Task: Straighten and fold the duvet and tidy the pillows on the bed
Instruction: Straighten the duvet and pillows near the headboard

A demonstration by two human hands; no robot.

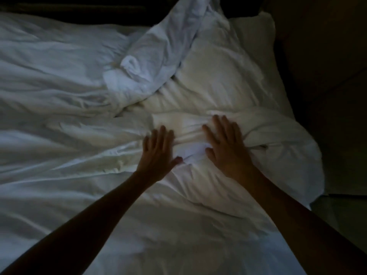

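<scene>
Pressing down on bedding, both hands flat. Rumpled white fabric duvet fills the near and 9 o'clock part of the bed, wrinkled all over. Bare forearms enter from 7 and 5 o'clock. Left hand at centre: fingers straight, slightly spread, thumb out toward 3 o'clock, palm on the duvet, gripping nothing. Right hand just beside it at 3 o'clock: fingers straight and spread, palm on a bunched ridge of white fabric; the hands are apart. Soft white rumpled pillow lies at 3 o'clock, under and beyond the right hand. Larger white square pillow sits farther, at 1 o'clock, touching the near one. Crumpled bluish-white cloth bundle at 12 o'clock drapes over that pillow's left edge. Dim light; fabric seams unclear.
</scene>
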